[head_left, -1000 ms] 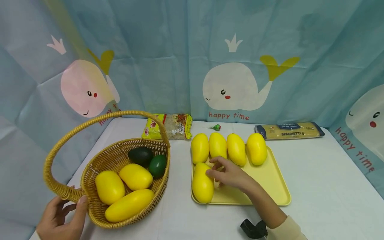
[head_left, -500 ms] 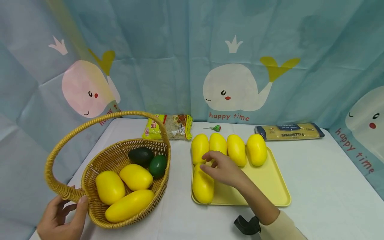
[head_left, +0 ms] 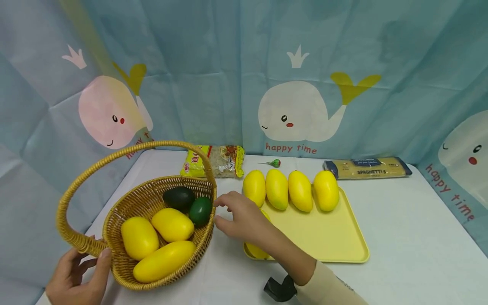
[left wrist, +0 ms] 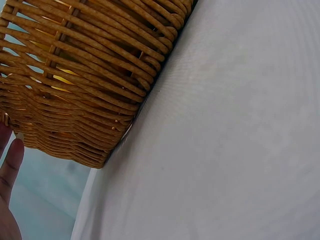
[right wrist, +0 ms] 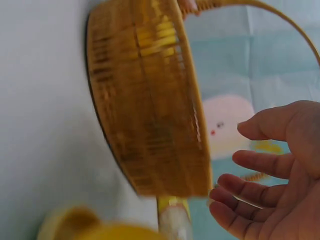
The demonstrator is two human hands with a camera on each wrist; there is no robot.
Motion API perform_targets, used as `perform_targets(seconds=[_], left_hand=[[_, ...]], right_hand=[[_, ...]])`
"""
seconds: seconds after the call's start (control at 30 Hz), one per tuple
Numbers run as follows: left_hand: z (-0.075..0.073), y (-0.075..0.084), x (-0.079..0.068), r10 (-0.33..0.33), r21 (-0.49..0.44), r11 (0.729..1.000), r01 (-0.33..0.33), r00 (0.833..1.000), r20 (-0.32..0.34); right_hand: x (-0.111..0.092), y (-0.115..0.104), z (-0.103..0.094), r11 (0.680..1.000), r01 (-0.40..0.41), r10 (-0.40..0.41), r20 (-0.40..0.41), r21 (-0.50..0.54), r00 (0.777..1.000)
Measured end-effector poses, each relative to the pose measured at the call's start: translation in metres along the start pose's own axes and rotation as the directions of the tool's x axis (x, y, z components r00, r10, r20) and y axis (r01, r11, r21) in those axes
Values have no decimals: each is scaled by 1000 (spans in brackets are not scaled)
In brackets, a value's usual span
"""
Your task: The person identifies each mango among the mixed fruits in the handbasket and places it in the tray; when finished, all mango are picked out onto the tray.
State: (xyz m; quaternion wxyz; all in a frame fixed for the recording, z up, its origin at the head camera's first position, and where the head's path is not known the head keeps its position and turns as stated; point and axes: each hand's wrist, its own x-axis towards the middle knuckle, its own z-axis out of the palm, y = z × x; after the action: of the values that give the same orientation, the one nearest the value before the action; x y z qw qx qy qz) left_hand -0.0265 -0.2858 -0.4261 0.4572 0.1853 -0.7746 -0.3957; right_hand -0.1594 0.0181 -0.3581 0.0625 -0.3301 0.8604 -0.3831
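My left hand point(head_left: 78, 275) holds the wicker basket point(head_left: 131, 207) where its arched handle meets the rim, thumb in front. Inside lie three yellow mangoes point(head_left: 173, 224), a dark avocado point(head_left: 178, 198) and a green avocado point(head_left: 200, 211). Just off the basket's right rim is my right hand point(head_left: 240, 216), its fingers spread and loosely bent around nothing. The right wrist view has that hand point(right wrist: 270, 185) beside the basket wall point(right wrist: 150, 110). Below my right forearm, a mango point(head_left: 257, 250) on the yellow tray point(head_left: 324, 237) is partly hidden.
Several mangoes point(head_left: 300, 191) line the tray's back edge. Behind stand a yellow noodle bag point(head_left: 225, 161), a small green-wrapped lollipop point(head_left: 275, 162) and a spaghetti pack point(head_left: 367, 167). A whale-print curtain point(head_left: 213, 84) closes off the back. A black object point(head_left: 280, 289) is at my right wrist.
My right hand has moved left from over the tray's front-left mango to the basket's right rim, carrying nothing. My left hand and the basket have stayed put.
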Motion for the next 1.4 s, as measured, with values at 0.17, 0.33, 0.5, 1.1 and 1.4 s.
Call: perform_targets(seconds=[0.17,0.33,0.5,1.1,1.4], left_hand=[[0,-2,0,16,-5,1000,-16,1000,-1],[0,-2,0,12,-2,1000,-12,1000,-2],[-1,1,1,-2,5,1000,2,1000,-2],[-1,0,1,5,12,1000,-5,1000,29],[-1,1,1,-2,12,1000,2,1000,20]], right_hand=[[13,-16,22,984,90,-94,-16,-156,995],[21,-25,41,911,147,-196,-91,-386,976],[33,-33,59,809,229,-326,-88,-541,941],[71,-47,101,696,97,-80,57,-711,995],[68,-41,98,758,153,-186,15,-633,982]])
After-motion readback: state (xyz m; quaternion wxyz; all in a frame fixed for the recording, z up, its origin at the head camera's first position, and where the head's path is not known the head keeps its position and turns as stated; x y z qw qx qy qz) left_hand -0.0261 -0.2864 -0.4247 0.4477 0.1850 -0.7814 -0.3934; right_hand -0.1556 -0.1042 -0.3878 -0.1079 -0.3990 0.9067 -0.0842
